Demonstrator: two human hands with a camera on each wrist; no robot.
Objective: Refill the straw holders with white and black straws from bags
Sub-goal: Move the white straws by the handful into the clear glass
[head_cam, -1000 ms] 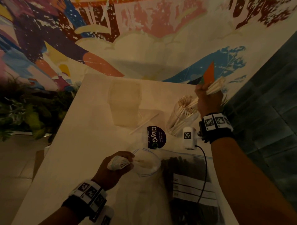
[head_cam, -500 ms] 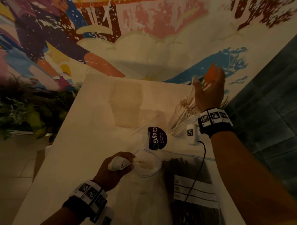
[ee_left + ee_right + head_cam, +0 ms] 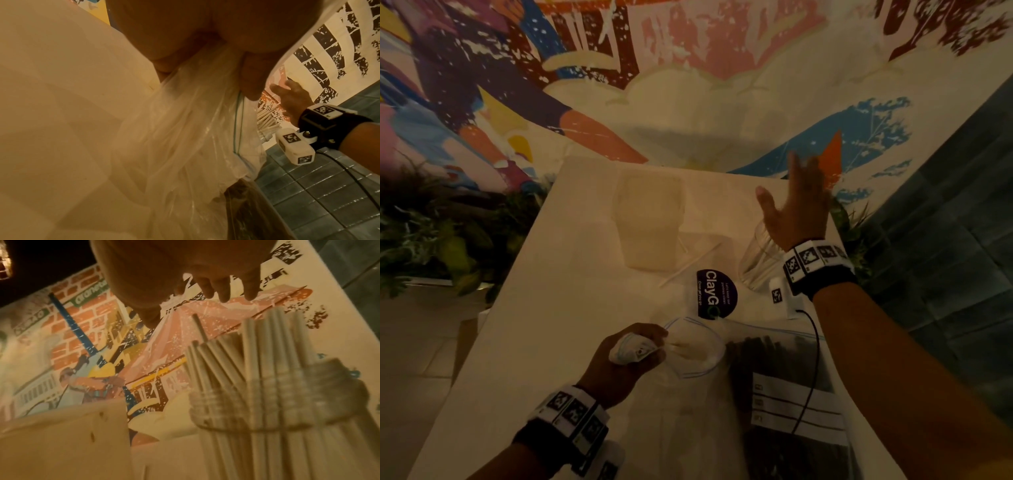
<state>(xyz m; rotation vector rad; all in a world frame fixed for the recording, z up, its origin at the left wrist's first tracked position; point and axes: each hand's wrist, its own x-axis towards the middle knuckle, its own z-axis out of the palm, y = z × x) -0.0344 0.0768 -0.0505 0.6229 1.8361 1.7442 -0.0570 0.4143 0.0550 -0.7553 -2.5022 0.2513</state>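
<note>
1. White straws stand bunched in the clear glass holder at the bench's right far side; tops uneven, one sticks up higher. Best move: tap or pat the tops level so none tip out.
2. Right hand hovers above the holder, grip spread, fingers straight, holding nothing. Judged: the batch is dropped in; next comes a reach back to the bag.
3. Left hand pinches the bunched mouth of the clear zip bag of white straws, grip curled round the plastic. Holding the mouth propped open lets the right hand slide in clean.
4. Bag of black straws lies just right of it, touching, zip looks closed; cannot tell for sure.
5. Second holder, pale and blurred, sits left of the glass one; contents cannot tell. Likely for black straws.
6. One loose straw lies on the bench between holders, near a dark round ClayGo sticker. Pick it up too.
7. Wrist cable drapes over the black bag; watch for a snag.
</note>
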